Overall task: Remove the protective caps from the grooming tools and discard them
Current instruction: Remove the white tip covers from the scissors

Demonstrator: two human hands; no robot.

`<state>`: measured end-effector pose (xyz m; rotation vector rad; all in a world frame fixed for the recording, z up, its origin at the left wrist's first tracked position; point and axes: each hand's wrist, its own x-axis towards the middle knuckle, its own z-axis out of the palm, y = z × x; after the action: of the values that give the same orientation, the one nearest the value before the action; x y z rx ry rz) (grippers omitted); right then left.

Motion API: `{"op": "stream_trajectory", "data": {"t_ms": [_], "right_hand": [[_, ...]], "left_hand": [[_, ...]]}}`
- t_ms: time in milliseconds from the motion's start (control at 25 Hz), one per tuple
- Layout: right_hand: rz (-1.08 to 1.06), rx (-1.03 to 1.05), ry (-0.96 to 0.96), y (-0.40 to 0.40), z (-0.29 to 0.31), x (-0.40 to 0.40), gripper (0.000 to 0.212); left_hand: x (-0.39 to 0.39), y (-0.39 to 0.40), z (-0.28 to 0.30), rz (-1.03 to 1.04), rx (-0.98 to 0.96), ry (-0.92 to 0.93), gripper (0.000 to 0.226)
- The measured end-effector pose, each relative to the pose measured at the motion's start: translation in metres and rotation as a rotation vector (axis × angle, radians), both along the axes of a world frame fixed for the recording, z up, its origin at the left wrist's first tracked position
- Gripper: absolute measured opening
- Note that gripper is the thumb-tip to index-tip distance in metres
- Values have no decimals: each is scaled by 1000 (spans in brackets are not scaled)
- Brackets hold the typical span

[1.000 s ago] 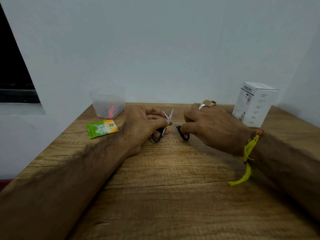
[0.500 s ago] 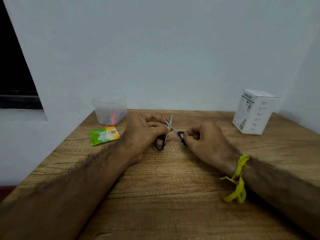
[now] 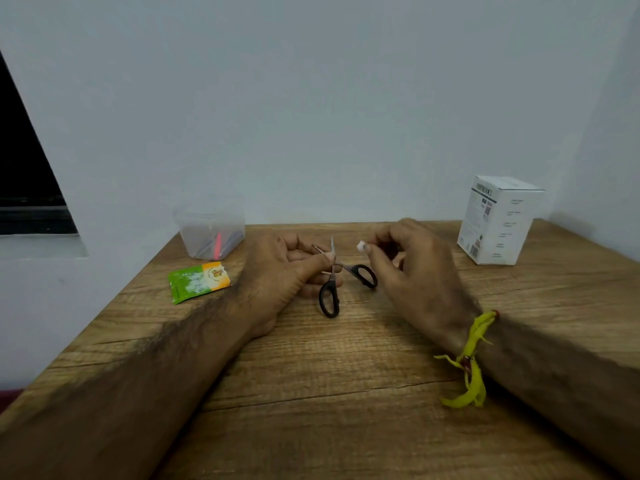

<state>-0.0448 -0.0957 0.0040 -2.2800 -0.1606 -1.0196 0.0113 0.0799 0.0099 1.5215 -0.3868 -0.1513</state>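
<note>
Right hand [image 3: 412,271] has lifted off the scissors [image 3: 334,277], pinching a cap [image 3: 361,246].

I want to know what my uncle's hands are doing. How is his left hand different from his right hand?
The left hand holds the scissors near where the blades cross; the right hand pinches a tiny white cap at its fingertips. The left wrist is bare; the right wears a yellow thread band. The left hand rests on the wooden table; the right looks lifted. Both have curled fingers.
</note>
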Motion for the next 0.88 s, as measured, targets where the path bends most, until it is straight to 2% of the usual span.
{"op": "stream_trajectory", "data": {"t_ms": [80,240,440,600,880], "right_hand": [[54,-83,-91,5,-2,4,3],[85,-195,-151,2,-5,10,2],[72,-421,-83,-5,-8,15,18],[90,-435,-82,-6,-7,15,24],[118,-331,-75,-8,-7,17,8]], "left_hand": [[-1,-1,0,-29,-3,15,20],[-5,-6,-2,-67,-21,-7,23],[-8,-12,-7,-69,-33,-2,20],[-7,-10,-6,-52,-67,23,16],[-10,-11,-5,-75,-25,3,17]]}}
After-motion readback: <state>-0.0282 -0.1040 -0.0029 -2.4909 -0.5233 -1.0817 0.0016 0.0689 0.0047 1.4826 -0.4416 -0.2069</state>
